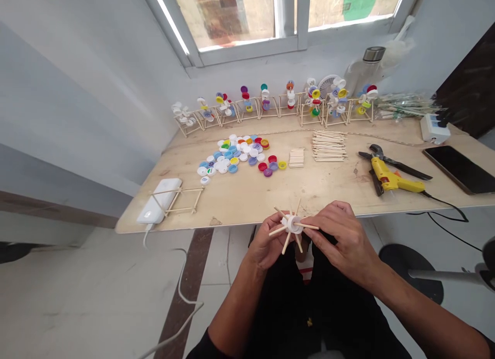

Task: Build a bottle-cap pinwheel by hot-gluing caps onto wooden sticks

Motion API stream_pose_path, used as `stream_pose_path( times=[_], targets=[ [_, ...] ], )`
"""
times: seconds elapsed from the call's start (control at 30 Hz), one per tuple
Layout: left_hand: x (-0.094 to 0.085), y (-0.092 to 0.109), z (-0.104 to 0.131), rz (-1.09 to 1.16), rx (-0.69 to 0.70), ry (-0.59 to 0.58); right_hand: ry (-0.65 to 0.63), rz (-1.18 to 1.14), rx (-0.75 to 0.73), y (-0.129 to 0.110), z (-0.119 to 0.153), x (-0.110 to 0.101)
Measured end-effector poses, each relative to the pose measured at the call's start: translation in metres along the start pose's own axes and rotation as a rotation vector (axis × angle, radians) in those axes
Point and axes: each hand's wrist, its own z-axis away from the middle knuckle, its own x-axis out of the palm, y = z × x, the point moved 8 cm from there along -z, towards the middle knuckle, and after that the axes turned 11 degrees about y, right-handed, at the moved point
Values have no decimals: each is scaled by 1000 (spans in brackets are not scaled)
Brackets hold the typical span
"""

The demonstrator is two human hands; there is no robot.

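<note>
Just off the table's front edge, my left hand [265, 243] is closed around a small wheel [291, 225] made of a white bottle cap with several wooden sticks radiating from it. My right hand [340, 235] pinches a wooden stick [309, 226] that points into the wheel's middle. Whether this stick is fixed to the wheel I cannot tell. Beyond the hands, a loose pile of colored bottle caps [235, 153] lies on the table [247, 194]. A small stack of short sticks [296, 158] and a larger stack of long sticks [329, 145] lie right of it.
A yellow glue gun [392, 178], black-handled pliers [402, 163] and a phone [462, 168] lie at the right. Stick-and-cap models [266, 98] line the back. At left, a stick frame [185, 201] overlaps a white power bank [160, 199]. A power strip [435, 128] stands far right.
</note>
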Motion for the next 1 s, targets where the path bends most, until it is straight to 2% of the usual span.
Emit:
stream_pose_path(
  times=[0.57,0.8,1.0],
  targets=[
    [5,2,6,0,0,9,26,0,11,-3,0,-1],
    [1,1,4,-24,10,35,14,-23,39,-1,1,1],
    [5,1,5,-48,-4,-37,19,-22,33,-1,2,2]
  ],
)
